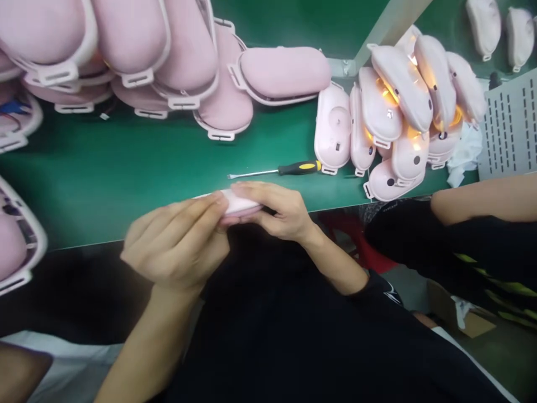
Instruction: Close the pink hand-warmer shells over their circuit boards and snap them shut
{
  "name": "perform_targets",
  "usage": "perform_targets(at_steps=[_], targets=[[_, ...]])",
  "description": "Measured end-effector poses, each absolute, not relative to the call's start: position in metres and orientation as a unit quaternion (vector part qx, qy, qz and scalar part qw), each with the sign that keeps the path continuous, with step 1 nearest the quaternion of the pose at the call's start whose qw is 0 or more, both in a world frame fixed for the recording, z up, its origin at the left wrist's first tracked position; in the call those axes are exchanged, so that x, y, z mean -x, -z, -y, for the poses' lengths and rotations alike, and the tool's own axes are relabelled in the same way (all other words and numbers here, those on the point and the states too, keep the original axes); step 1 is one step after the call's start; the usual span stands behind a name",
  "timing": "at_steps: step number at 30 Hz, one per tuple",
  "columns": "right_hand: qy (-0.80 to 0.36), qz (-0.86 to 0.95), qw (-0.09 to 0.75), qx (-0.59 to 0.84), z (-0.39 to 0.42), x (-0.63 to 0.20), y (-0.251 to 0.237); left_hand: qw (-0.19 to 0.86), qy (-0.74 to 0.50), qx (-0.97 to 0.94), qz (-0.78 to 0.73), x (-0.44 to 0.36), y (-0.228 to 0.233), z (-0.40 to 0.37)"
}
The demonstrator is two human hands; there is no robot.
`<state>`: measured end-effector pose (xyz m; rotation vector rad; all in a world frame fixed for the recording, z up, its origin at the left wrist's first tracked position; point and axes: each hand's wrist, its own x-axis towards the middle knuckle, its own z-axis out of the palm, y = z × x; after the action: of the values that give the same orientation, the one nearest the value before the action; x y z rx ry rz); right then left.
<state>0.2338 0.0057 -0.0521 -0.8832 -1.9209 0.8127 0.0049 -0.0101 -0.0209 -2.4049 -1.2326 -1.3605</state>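
Both of my hands hold one small pink plastic shell point(238, 205) at the near edge of the green bench point(126, 168). My left hand point(178, 243) grips its left end with the fingers curled over the top. My right hand point(279, 210) wraps the right end, and most of the shell is hidden under the fingers. A screwdriver point(279, 169) with a black and yellow handle lies on the bench just beyond my hands.
Several pink padded pieces point(168, 56) lie piled at the far left and centre. A heap of pink shells point(398, 117), some glowing orange, sits at the right beside a grey slotted tray point(509, 126). Another person's arm point(482, 201) reaches in at the right.
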Motion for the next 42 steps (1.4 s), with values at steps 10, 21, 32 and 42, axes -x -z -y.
perform_targets(at_steps=[10, 21, 32, 42], targets=[[-0.348, 0.743, 0.418, 0.39, -0.001, -0.226, 0.053, 0.082, 0.431, 0.802, 0.406, -0.009, 0.014, 0.013], [-0.304, 0.672, 0.532, 0.416, 0.003, -0.207, 0.057, 0.032, 0.322, 0.79, 0.521, -0.027, -0.015, 0.009], [-0.32, 0.668, 0.512, 0.436, 0.0, -0.205, 0.052, 0.023, 0.31, 0.738, 0.599, -0.034, -0.02, 0.012], [-0.484, 0.647, 0.344, 0.478, 0.132, -0.268, 0.089, -0.326, 0.279, 0.675, 0.6, -0.06, 0.073, 0.157]])
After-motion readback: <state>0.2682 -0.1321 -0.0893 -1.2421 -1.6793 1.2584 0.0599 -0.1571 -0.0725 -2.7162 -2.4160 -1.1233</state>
